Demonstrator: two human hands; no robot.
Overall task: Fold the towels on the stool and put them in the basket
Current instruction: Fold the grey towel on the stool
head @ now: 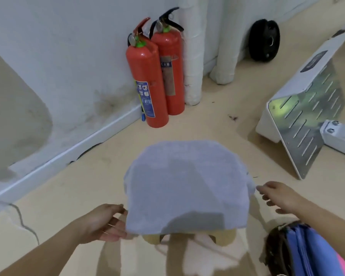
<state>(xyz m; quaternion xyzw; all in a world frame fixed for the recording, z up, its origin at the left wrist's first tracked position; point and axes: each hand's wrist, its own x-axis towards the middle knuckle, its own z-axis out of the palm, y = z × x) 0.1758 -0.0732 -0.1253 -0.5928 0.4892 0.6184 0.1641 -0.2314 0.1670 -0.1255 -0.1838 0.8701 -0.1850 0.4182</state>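
Towel spread over stool

Lavender towel point(185, 186) drapes the wooden stool point(150, 239), hiding its seat. Left hand point(106, 224) meets the near-left corner; whether it pinches the cloth cannot be told. Right hand point(281, 196) hovers slack-fingered beside the right edge. Dark basket point(275, 250) holds folded towels point(307, 251).

Two red cylindrical fire extinguishers point(147, 76) stand touching at the beige floor's point(217, 120) far corner, against the stained white wall point(68, 46). White wrapped pipes point(191, 56) rise just beside them. A black round disc point(264, 40) and a white slotted metal stand point(307, 108) sit further right.
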